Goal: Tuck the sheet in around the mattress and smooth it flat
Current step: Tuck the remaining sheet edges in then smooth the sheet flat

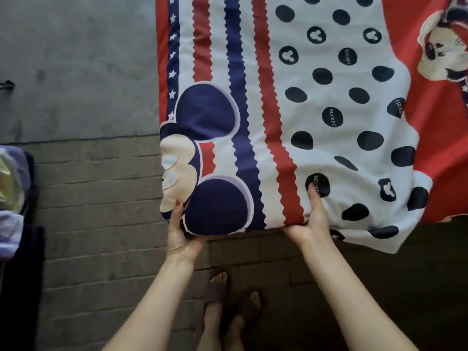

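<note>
A cartoon-print sheet [291,102] in red, navy and white covers the mattress, which is hidden beneath it. My left hand [181,231] grips the near left corner, thumb on top and fingers underneath. My right hand [312,219] grips the near edge further right, thumb pressed on a navy dot and fingers curled under the edge. To the right of that hand a loose flap of sheet [395,231] hangs over the near edge.
A grey concrete floor [76,72] gives way to brick paving [101,211] beside and in front of the bed. My feet in dark sandals [228,297] stand close to the near edge. A pile of cloth [12,188] lies at the far left.
</note>
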